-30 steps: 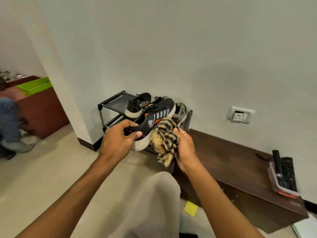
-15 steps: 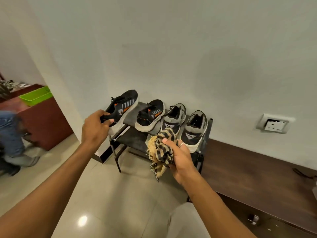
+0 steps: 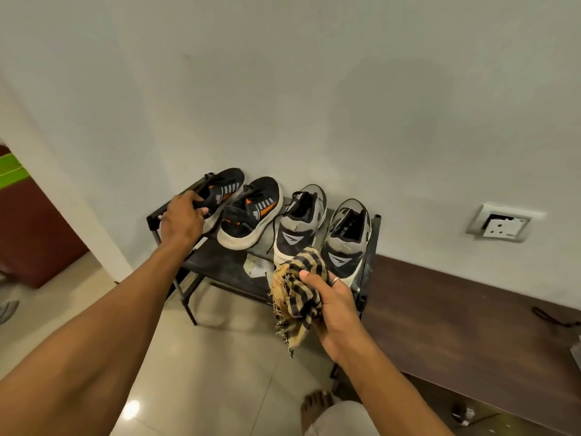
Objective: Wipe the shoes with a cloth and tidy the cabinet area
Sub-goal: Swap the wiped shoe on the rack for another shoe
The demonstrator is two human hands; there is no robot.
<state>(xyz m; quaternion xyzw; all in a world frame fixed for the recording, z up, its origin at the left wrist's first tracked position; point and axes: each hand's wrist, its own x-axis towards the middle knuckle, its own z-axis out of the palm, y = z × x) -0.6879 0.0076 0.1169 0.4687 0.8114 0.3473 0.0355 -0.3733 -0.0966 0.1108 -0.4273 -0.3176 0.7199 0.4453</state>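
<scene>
A low black shoe rack point(image 3: 220, 262) stands against the white wall. On its top shelf, at the left end, rests a black sneaker with orange and white stripes point(image 3: 224, 190); my left hand point(image 3: 182, 217) grips its heel. Its matching sneaker point(image 3: 251, 212) lies beside it. To the right stand two grey sneakers point(image 3: 300, 221) point(image 3: 347, 234). My right hand point(image 3: 330, 306) holds a bunched black-and-tan checked cloth point(image 3: 297, 292) in front of the grey pair, just below their heels.
A dark wooden low cabinet point(image 3: 456, 325) adjoins the rack on the right, under a wall socket point(image 3: 500, 223). Crumpled white paper point(image 3: 256, 267) lies on the rack. My bare foot point(image 3: 316, 410) stands on the glossy tiled floor. A brown cabinet point(image 3: 34, 234) shows at far left.
My left hand has carried the black sneaker from in front of me to the rack's left end, beside its mate. My right hand has kept the cloth and dropped lower.
</scene>
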